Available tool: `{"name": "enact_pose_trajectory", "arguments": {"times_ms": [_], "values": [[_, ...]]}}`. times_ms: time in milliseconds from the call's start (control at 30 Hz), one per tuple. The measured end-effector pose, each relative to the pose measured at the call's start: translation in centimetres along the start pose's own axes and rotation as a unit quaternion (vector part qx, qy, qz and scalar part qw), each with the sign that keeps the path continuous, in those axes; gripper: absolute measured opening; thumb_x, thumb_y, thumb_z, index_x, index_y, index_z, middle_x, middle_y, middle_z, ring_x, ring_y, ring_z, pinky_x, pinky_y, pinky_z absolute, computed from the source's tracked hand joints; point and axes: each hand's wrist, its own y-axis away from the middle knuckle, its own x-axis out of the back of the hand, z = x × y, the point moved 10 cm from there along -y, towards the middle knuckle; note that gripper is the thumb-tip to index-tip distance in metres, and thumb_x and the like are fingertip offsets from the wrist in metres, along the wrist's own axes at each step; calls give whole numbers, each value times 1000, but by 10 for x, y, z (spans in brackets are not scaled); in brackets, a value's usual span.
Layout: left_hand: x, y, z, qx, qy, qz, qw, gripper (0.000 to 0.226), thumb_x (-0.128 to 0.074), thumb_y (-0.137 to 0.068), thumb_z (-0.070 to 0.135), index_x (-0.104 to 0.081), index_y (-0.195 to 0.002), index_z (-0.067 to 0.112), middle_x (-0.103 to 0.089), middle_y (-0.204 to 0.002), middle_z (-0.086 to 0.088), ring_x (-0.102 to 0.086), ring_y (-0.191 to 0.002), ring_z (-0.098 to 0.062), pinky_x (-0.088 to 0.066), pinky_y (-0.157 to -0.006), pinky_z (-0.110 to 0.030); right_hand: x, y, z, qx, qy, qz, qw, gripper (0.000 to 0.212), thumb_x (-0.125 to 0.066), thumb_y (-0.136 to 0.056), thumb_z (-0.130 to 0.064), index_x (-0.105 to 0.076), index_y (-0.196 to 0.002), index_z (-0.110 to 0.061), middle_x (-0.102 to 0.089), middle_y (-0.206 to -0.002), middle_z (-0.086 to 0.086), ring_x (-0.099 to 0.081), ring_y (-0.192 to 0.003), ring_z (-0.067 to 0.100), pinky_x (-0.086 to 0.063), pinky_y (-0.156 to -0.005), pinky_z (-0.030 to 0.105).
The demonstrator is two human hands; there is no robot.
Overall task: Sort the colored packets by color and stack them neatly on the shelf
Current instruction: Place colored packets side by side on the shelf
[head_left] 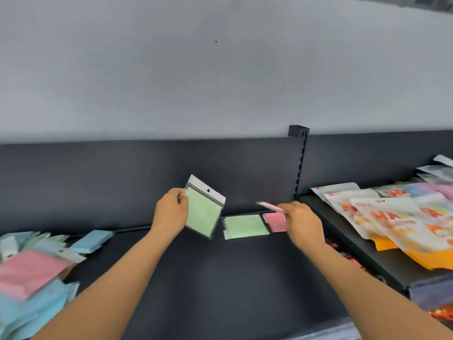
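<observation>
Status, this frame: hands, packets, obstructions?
Left hand holds green packet; right hand pinches pink packet. Green stack, pink stack at shelf back. Unsorted pile left; nothing blocking.

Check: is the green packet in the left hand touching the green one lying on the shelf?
Apart. Head view: a dark strip of shelf shows between the held green packet and the flat green packet.

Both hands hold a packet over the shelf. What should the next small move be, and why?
Probably the right hand should lower the held pink packet onto the flat pink packet on the shelf, since it hovers just above that matching colour. The left hand grips the held green packet beside the flat green packet, which could follow.
</observation>
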Motion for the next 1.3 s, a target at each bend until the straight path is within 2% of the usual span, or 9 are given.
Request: {"name": "enact_pose_trajectory", "arguments": {"times_ms": [167, 300, 467, 700, 867, 1000, 1100, 1200, 1300], "values": [[-53, 3, 0, 82, 72, 8, 994, 16, -46, -92, 12, -61, -97, 13, -61, -91, 3, -55, -83, -15, -39, -69, -26, -8, -16, 43, 23, -13, -11, 1000, 54, -44, -80, 5, -62, -122, -24, -64, -119, 1, -57, -104, 31, -49, -89, 39], [-75, 5, -12, 146, 115, 1, 983, 22, -44, -87, 11, -66, -83, 6, -63, -81, -4, -50, -70, -17, -40, -64, -30, -23, -22, 37, 109, 2, -29, 994, 53, -47, -76, 10, -64, -119, -15, -64, -122, 7, -57, -113, 28, -27, -111, 38], [-86, 6, -20, 180, 151, -17, 972, 21, -46, -85, 10, -64, -80, 2, -61, -81, -6, -52, -75, -21, -47, -72, -36, -62, -14, 44, 65, 8, -198, 978, 58, -38, -85, 1, -47, -136, -26, -52, -136, 5, -46, -123, 28, -38, -102, 33], [-119, 6, -18, 199, 188, -59, 960, 28, -43, -93, 3, -64, -76, 13, -66, -91, -8, -62, -85, -24, -52, -84, -40, -74, -18, 52, 34, -42, -253, 966, 60, -36, -83, 2, -50, -134, -26, -47, -141, 4, -48, -126, 27, -39, -106, 35], [-137, 4, -24, 145, 24, -83, 986, 15, -45, -89, 9, -57, -97, 13, -59, -85, -7, -51, -74, -20, -43, -64, -25, -76, -18, 52, 25, -55, -245, 968, 59, -37, -82, 2, -51, -133, -24, -46, -142, 2, -49, -125, 25, -39, -105, 35], [-145, 15, -15, 18, -322, -100, 941, 54, -47, -93, 29, -29, -142, 14, -38, -134, -9, -38, -121, -28, -40, -92, -35, -75, -16, 51, 21, -55, -246, 967, 60, -38, -82, 4, -50, -134, -23, -45, -143, 2, -47, -126, 25, -39, -106, 35], [-143, 26, 21, -146, -319, -38, 936, 50, -36, -92, 46, -48, -133, 20, -42, -133, -4, -41, -121, -27, -39, -92, -39, -75, -17, 50, 19, -54, -250, 967, 59, -39, -82, 3, -50, -134, -23, -44, -143, 3, -47, -126, 25, -38, -107, 35], [-184, 47, 31, -267, -384, -207, 859, 77, -9, -78, 68, -41, -138, 32, -23, -153, 4, -15, -142, -22, -16, -114, -42, -74, -18, 50, 14, -52, -254, 966, 57, -39, -83, 2, -51, -134, -23, -44, -143, 4, -47, -126, 26, -37, -107, 34], [-199, 49, 6, -205, -442, -299, 820, 67, -20, -88, 65, -19, -147, 32, -3, -158, 3, 3, -145, -22, -1, -117, -46, -74, -17, 50, 8, -55, -253, 966, 57, -38, -84, 2, -51, -133, -22, -44, -142, 5, -48, -124, 27, -38, -106, 35]]}}
